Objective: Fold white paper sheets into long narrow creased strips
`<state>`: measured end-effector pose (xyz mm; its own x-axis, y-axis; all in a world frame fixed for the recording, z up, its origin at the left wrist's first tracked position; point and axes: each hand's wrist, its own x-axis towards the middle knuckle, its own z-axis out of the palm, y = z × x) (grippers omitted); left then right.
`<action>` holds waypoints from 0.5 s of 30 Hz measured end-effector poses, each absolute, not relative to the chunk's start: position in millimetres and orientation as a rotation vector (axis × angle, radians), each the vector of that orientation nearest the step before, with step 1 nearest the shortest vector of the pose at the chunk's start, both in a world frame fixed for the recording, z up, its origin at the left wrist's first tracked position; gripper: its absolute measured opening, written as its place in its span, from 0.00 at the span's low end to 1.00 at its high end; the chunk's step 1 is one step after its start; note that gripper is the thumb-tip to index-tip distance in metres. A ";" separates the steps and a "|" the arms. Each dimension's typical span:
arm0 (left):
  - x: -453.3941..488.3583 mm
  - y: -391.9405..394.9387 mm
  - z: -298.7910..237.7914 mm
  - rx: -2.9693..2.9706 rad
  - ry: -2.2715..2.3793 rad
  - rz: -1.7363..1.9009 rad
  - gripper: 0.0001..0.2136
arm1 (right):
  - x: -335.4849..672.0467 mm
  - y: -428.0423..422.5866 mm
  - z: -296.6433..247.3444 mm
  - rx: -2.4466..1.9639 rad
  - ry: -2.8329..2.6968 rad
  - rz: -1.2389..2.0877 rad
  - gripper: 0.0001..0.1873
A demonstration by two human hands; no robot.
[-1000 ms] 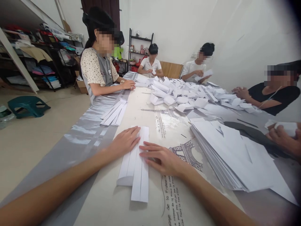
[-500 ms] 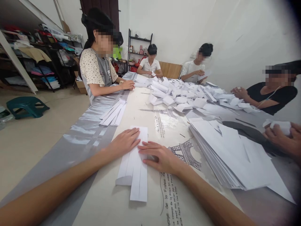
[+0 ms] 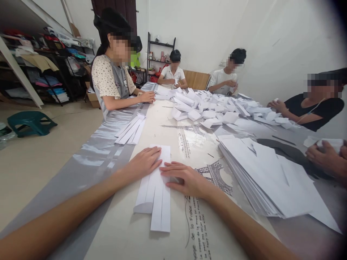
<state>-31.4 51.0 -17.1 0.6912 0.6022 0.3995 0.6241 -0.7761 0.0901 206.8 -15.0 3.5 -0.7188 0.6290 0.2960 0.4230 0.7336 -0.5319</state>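
A long, narrow strip of folded white paper (image 3: 160, 216) lies lengthwise under the hands, flat on a bench (image 3: 121, 234) covered in cream cloth with tower drawings and shiny grey fabric. The left hand (image 3: 145, 161) rests palm down across the strip's far part, and the right hand (image 3: 184, 177) sets its fingertips on the strip's right side; both are loose, fingers extended, gripping nothing. The strip shows straight lengthwise lines and lies mostly flat, so its main folding looks largely done. The second folded white paper piece (image 3: 143, 198), just left of it and partly overlapped, is less finished by the look of it: its near end bows up rather than lying pressed down. Farther off on the left, a fanned group of slim white paper strips (image 3: 131, 130) appears to be completed work. What seems left is larger: a thick stack of flat white paper sheets (image 3: 262, 177) sits to the right, apart from both hands. Beyond it, a broad heap of creased white paper pieces (image 3: 214, 108) spreads over the far bench; whether those are finished cannot be told. At the right edge, a co-worker's hands (image 3: 328, 159) hold white paper too.
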 end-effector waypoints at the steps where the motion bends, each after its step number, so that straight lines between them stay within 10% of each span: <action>1: -31.5 50.9 -16.8 -2.835 -1.033 -0.635 0.18 | 207.3 -14.2 3.7 -0.801 -2.480 0.596 0.19; 15: -30.4 51.1 -19.5 -2.781 -1.033 -0.586 0.18 | 201.1 -22.2 -1.4 -0.823 -2.492 0.504 0.19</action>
